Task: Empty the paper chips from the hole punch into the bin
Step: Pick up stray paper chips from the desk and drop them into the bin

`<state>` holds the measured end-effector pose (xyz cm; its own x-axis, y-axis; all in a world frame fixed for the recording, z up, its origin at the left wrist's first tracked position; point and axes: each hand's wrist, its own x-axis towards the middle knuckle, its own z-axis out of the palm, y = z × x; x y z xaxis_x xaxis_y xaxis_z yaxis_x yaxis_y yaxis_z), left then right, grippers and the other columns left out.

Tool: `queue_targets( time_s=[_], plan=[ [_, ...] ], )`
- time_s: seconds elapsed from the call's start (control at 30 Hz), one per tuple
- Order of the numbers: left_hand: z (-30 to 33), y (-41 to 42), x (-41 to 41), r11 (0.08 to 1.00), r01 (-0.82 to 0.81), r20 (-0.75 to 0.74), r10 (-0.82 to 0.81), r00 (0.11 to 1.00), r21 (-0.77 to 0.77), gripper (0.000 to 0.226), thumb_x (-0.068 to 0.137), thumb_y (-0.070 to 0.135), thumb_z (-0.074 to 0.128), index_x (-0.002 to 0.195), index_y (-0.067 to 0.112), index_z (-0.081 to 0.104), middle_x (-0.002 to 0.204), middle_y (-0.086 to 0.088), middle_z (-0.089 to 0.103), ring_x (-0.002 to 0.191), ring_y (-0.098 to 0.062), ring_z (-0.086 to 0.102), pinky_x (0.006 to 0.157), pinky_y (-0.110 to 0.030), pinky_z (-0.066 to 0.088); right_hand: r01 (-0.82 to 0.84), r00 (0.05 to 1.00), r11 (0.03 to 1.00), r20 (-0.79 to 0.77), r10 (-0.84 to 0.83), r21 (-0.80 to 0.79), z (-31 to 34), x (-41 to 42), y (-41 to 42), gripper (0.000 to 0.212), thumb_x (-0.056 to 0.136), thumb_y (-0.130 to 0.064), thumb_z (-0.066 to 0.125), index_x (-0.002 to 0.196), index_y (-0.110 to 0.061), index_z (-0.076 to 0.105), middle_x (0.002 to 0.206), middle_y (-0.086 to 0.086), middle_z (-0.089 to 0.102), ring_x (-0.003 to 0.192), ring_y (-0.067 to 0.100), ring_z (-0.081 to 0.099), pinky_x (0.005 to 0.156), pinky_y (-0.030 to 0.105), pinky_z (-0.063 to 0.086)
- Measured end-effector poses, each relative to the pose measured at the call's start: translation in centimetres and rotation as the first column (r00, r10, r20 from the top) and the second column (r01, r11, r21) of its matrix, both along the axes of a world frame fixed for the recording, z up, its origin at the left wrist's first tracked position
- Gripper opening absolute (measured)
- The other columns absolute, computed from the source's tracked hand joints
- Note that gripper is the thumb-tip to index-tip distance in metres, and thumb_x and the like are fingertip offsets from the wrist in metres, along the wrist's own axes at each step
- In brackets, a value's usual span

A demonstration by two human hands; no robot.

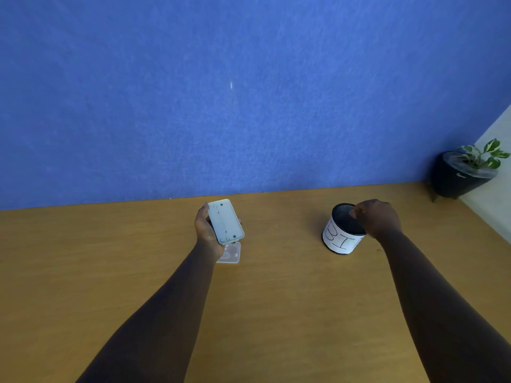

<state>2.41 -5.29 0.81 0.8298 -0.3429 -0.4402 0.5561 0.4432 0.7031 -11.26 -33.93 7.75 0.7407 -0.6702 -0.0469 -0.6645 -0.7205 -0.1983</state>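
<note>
My left hand (206, 230) holds the hole punch (225, 221) above the wooden table, turned so its pale flat underside faces me. Just below it on the table lies a clear plastic chip tray cover (230, 253). To the right stands the bin (343, 230), a black mesh cup wrapped in white paper with "BIN" written on it. My right hand (377, 217) hovers over the bin's rim with fingers pinched together; I cannot see whether anything is between them.
The wooden table (276, 299) runs back to a blue felt partition (249, 92). A black pot with a green-and-white plant (464, 172) stands at the far right corner, by the table's right edge.
</note>
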Motion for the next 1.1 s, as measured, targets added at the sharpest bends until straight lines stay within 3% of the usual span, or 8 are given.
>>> queue_targets(
  time_s=[0.17,0.3,0.63,0.87,0.93,1.0,1.07,1.1],
  plan=[
    [-0.1,0.3,0.0,1.000,-0.002,0.007,0.002,1.000,0.010,0.044,0.090,0.050,0.034,0.088,0.014,0.059,0.074,-0.013,0.060,0.047,-0.023,0.063,0.059,-0.028,0.045,-0.003,1.000,1.000,-0.016,0.003,-0.001,0.3,-0.2,0.3,0.024,0.085,-0.020,0.058,0.104,-0.013,0.069,0.112,0.015,0.066,0.103,0.032,0.058,0.088,0.041,0.051],
    [0.0,0.4,0.1,1.000,0.003,0.010,-0.003,1.000,0.009,0.044,0.090,0.050,0.034,0.089,0.014,0.059,0.075,-0.013,0.060,0.047,-0.023,0.064,0.060,-0.028,0.045,-0.022,0.999,0.999,0.037,0.020,0.048,0.2,-0.1,0.4,0.013,0.079,-0.023,0.068,0.089,-0.015,0.069,0.104,0.013,0.068,0.099,0.032,0.059,0.086,0.041,0.051],
    [0.0,0.3,0.3,1.000,-0.008,0.020,0.008,1.000,0.006,0.046,0.089,0.049,0.033,0.090,0.011,0.059,0.076,-0.014,0.059,0.048,-0.024,0.064,0.060,-0.028,0.047,0.004,0.997,0.989,0.076,-0.015,0.149,-1.3,0.3,-0.9,0.038,0.089,-0.006,0.042,0.086,-0.030,0.070,0.104,-0.007,0.073,0.106,0.021,0.058,0.087,0.037,0.044],
    [-0.1,0.5,0.3,1.000,-0.007,0.009,0.007,1.000,0.000,0.046,0.089,0.049,0.033,0.092,0.011,0.059,0.077,-0.014,0.058,0.048,-0.024,0.063,0.060,-0.028,0.047,-0.029,0.988,0.971,0.156,-0.009,0.236,-1.5,0.2,-1.3,0.012,0.076,-0.016,0.072,0.087,-0.020,0.075,0.100,0.006,0.074,0.097,0.025,0.064,0.080,0.034,0.050],
    [0.0,0.5,0.3,1.000,-0.009,0.016,0.009,1.000,0.003,0.046,0.090,0.049,0.033,0.090,0.011,0.059,0.075,-0.013,0.059,0.048,-0.023,0.063,0.059,-0.028,0.047,-0.048,0.978,0.966,0.210,-0.007,0.254,-1.5,0.2,-1.2,0.013,0.076,-0.010,0.072,0.087,-0.014,0.076,0.094,0.006,0.074,0.093,0.022,0.065,0.064,0.023,0.046],
    [0.0,0.7,0.2,1.000,-0.015,0.022,0.015,1.000,0.002,0.045,0.090,0.048,0.034,0.088,0.012,0.060,0.070,-0.012,0.061,0.048,-0.023,0.063,0.059,-0.028,0.047,-0.072,0.959,0.964,0.284,-0.004,0.256,-1.3,0.3,-1.0,0.014,0.082,-0.007,0.065,0.089,-0.012,0.076,0.087,0.000,0.069,0.087,0.017,0.061,0.067,0.021,0.043],
    [0.0,0.9,0.2,1.000,-0.021,0.021,0.021,1.000,0.003,0.044,0.090,0.048,0.034,0.088,0.012,0.060,0.069,-0.012,0.061,0.047,-0.023,0.063,0.059,-0.028,0.048,-0.127,0.872,0.860,0.468,-0.141,0.495,-0.9,0.4,-0.6,0.017,0.085,0.001,0.057,0.088,-0.004,0.073,0.082,0.005,0.068,0.078,0.018,0.059,0.069,0.021,0.050],
    [0.1,1.0,0.2,1.000,-0.024,0.021,0.024,0.999,0.003,0.044,0.090,0.048,0.034,0.088,0.012,0.059,0.068,-0.012,0.061,0.047,-0.023,0.063,0.058,-0.027,0.048,-0.195,0.800,0.733,0.538,-0.265,0.651,-0.5,0.5,-0.3,0.018,0.086,0.005,0.051,0.083,0.000,0.069,0.077,0.008,0.066,0.073,0.019,0.058,0.064,0.017,0.054]
  ],
)
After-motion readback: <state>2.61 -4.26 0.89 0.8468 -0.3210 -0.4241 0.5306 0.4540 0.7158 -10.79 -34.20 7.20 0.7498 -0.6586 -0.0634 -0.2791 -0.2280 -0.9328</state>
